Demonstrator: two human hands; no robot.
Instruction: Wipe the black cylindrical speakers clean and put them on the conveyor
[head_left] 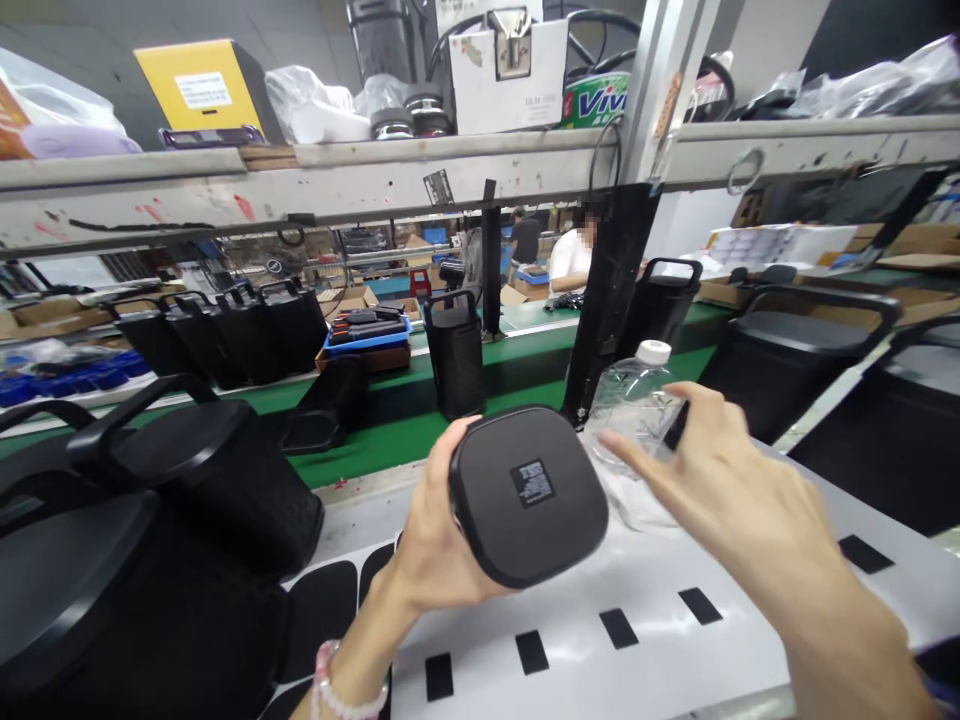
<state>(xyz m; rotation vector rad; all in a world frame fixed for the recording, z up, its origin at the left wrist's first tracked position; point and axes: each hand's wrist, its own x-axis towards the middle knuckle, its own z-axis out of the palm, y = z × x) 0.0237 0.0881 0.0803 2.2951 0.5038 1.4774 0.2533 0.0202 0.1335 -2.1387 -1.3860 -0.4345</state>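
Observation:
My left hand (439,540) is wrapped round the side of a black case with a rounded-square end face (487,510), which is turned toward me. A small black label (532,483) with fine white print lies on the middle of that face. My right hand (720,480) is to its right, thumb and fingers apart, with nothing visible between them. Behind those fingertips stands a clear plastic bottle (634,400) with a white cap; I cannot tell whether they touch it. Below, small black rectangular labels (619,628) sit in a row on a white sheet (570,680).
Large black cases with handles crowd the left (202,470) and the right (810,370). Black rounded pads (322,610) lie at lower left. Beyond runs a green conveyor belt (517,375) carrying another black case (455,355). Overhead is a loaded shelf (360,185). A person (571,255) sits farther back.

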